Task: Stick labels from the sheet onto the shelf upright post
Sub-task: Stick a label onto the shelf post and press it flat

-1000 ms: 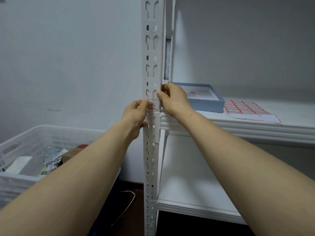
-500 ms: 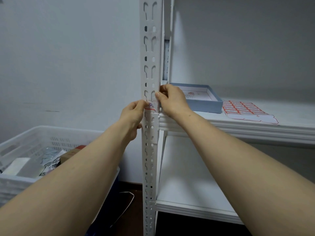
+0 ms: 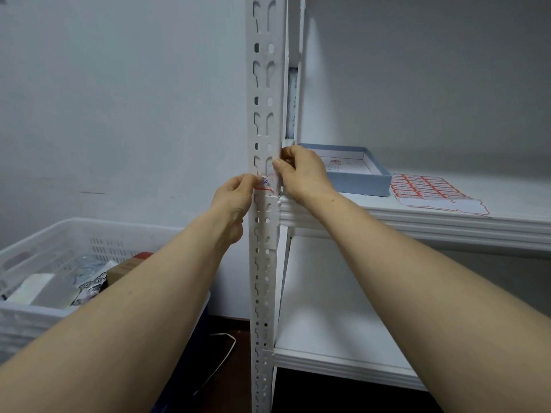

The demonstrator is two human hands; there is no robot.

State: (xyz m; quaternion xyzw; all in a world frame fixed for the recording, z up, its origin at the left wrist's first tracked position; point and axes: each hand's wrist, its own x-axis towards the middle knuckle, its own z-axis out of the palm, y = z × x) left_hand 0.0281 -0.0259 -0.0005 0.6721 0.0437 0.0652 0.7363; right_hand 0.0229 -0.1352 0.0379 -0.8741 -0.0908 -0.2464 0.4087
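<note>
A white slotted upright post point(image 3: 265, 84) runs up the middle of the view. A small red-edged label point(image 3: 266, 183) lies across the post's front face at shelf height. My left hand point(image 3: 237, 198) pinches the label's left end against the post. My right hand point(image 3: 301, 172) presses the label's right end at the post's right edge, fingers curled over it. The label sheet point(image 3: 429, 190), with several red-bordered labels, lies flat on the middle shelf point(image 3: 417, 217) to the right.
A shallow blue box point(image 3: 357, 171) sits on the shelf behind my right hand, left of the sheet. A white plastic crate point(image 3: 53, 254) with packages stands at lower left. A lower shelf point(image 3: 328, 323) and a white cable point(image 3: 222, 357) lie below.
Both hands stay on the label at the post. They have barely shifted, and the view has drifted slightly.
</note>
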